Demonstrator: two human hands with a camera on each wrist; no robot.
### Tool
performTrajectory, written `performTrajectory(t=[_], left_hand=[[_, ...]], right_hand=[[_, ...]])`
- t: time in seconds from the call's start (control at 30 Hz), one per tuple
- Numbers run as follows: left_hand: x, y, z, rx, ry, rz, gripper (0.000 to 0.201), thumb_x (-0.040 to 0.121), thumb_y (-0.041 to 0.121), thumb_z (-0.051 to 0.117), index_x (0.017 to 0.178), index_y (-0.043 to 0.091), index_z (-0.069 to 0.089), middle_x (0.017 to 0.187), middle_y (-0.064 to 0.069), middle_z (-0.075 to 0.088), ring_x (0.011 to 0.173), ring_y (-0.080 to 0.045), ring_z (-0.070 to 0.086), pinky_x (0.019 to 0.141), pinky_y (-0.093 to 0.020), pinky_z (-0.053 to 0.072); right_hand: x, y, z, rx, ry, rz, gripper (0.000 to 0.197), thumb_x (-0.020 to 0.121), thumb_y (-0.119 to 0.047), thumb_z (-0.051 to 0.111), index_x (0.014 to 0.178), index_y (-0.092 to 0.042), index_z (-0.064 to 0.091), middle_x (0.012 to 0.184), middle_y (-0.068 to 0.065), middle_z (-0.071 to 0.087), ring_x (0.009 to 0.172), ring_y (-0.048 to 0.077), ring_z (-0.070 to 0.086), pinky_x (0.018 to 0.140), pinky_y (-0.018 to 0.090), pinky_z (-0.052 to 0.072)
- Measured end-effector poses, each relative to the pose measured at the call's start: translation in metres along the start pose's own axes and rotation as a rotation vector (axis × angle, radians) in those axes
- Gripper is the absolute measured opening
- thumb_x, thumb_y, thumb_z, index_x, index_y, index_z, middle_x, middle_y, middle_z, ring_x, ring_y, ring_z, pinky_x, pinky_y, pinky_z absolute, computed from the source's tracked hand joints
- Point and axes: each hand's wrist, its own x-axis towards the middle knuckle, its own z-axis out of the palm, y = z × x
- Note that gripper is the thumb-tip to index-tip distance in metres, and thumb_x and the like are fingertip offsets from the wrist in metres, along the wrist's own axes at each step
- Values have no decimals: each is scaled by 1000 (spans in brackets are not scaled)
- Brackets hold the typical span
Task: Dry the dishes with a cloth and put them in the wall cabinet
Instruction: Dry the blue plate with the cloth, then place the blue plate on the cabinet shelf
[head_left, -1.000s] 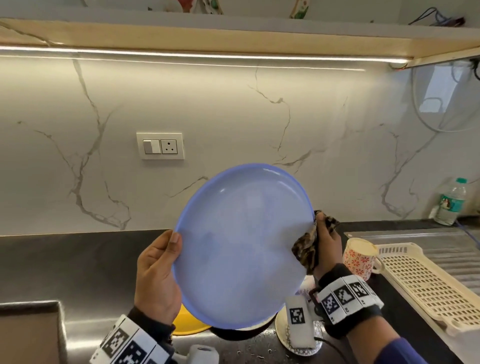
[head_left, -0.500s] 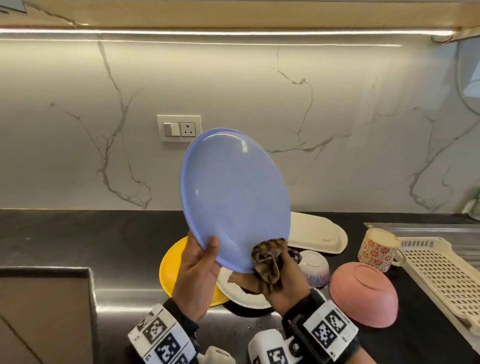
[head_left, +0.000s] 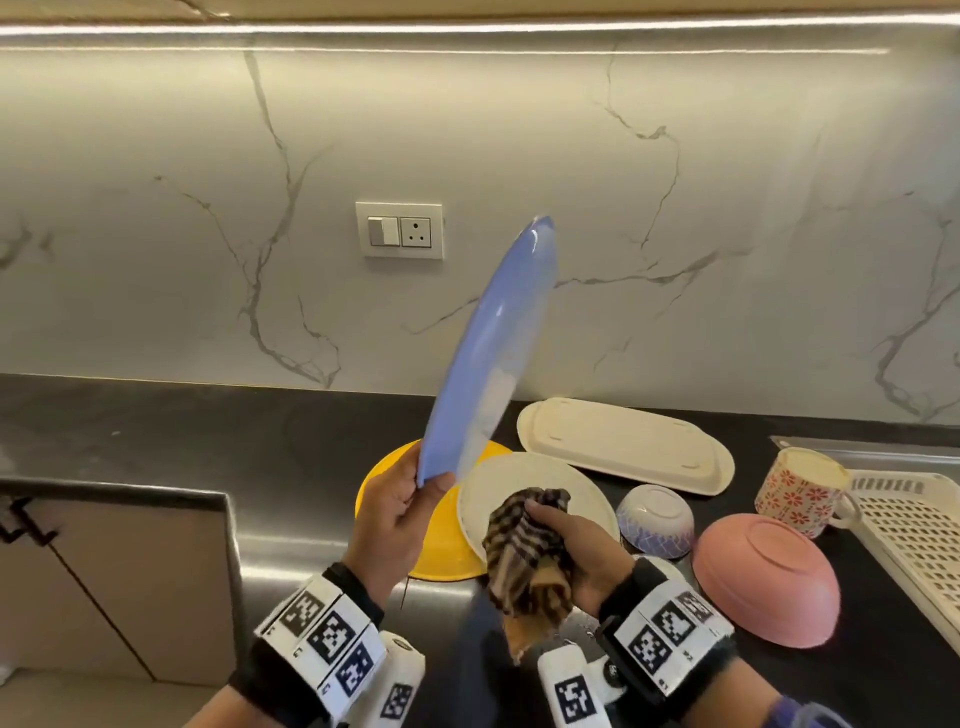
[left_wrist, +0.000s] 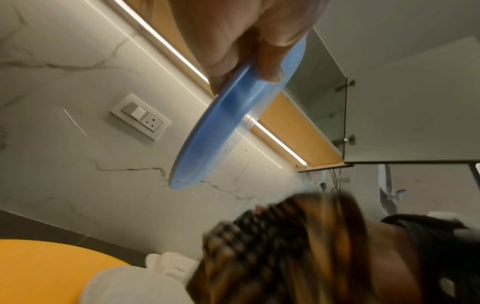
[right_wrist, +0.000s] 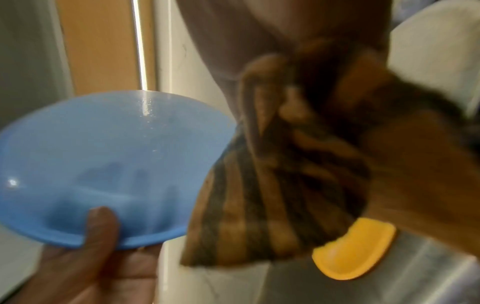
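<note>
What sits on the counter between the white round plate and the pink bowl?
In the head view, a small patterned bowl, upside down, stands between the white round plate and the upturned pink bowl.

The left grip (head_left: 397, 512) pinches the bottom rim of a blue plate (head_left: 488, 353), held nearly edge-on above the table (head_left: 208, 441). Just right of the plate's lower edge, the right grip (head_left: 566, 551) clutches a bunched striped cloth (head_left: 524, 561), clear of the plate. Below the plate lie a yellow plate (head_left: 384, 473) and a white plate (head_left: 530, 473).
</note>
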Motion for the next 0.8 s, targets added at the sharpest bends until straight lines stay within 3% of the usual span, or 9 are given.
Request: performTrajectory(t=[0.17, 0.23, 0.3, 0.33, 0.43, 0.53, 0.67, 0.73, 0.8], left_hand=[[-11, -12, -25, 323, -48, 82, 26, 86, 46, 49, 112, 46, 51, 81, 11, 62, 56, -13, 52, 52, -32, 48], [-14, -9, -27, 404, -96, 197, 33, 89, 32, 49, 116, 51, 48, 72, 16, 60, 50, -5, 46, 47, -22, 47], [-15, -2, -28, 427, -164, 322, 51, 92, 18, 48, 129, 53, 40, 97, 42, 55, 73, 23, 49, 69, 0, 42], [-15, -2, -27, 424, -202, 343, 52, 93, 13, 46, 133, 47, 40, 113, 43, 51, 94, 24, 50, 82, -1, 42], [-13, -10, -25, 487, -253, 419, 34, 97, 13, 38, 129, 19, 48, 130, 1, 57, 124, -13, 50, 101, -32, 44], [-3, -12, -18, 707, -247, 594, 33, 91, 8, 45, 123, 14, 50, 127, -3, 56, 124, -20, 48, 101, -33, 42], [23, 0, -5, 888, -250, 821, 29, 94, 13, 44, 122, 16, 49, 127, 0, 52, 118, -26, 53, 93, -39, 49], [37, 12, 1, 944, -247, 901, 26, 97, 15, 41, 122, 17, 49, 128, 1, 52, 115, -28, 57, 89, -40, 52], [52, 26, 9, 1008, -265, 985, 26, 99, 14, 37, 121, 17, 51, 126, 0, 57, 112, -29, 60, 86, -40, 53]], right_hand=[[34, 20, -17, -335, 133, 58, 25, 90, -18, 59, 98, 6, 61, 98, 23, 65, 94, 36, 61, 92, 47, 47], [48, 22, -26, -469, 137, 31, 21, 84, -16, 67, 91, 3, 65, 101, 23, 66, 103, 38, 60, 99, 51, 44], [56, 20, -30, -579, 145, -37, 11, 79, -13, 71, 79, -2, 67, 87, 17, 67, 91, 33, 63, 93, 44, 49], [54, 16, -29, -651, 149, -89, 10, 80, -11, 70, 74, -6, 65, 77, 10, 64, 78, 24, 61, 81, 34, 53], [40, -8, -28, -715, 202, -250, 21, 89, -5, 56, 70, -12, 57, 65, 1, 51, 60, 9, 44, 50, 13, 34], [10, -41, -28, -484, 215, -387, 28, 96, -5, 42, 74, -11, 58, 55, -1, 60, 53, 9, 54, 56, 19, 38], [-61, -93, -27, -140, 97, -637, 29, 99, -34, 37, 95, -19, 62, 70, -3, 72, 58, 12, 68, 49, 23, 53], [-93, -112, -28, -117, -9, -707, 45, 82, -59, 41, 104, -26, 62, 88, -2, 75, 72, 14, 71, 51, 25, 55], [-118, -127, -31, -225, -29, -757, 73, 53, -70, 69, 109, -24, 62, 96, 3, 74, 76, 18, 71, 53, 26, 55]])
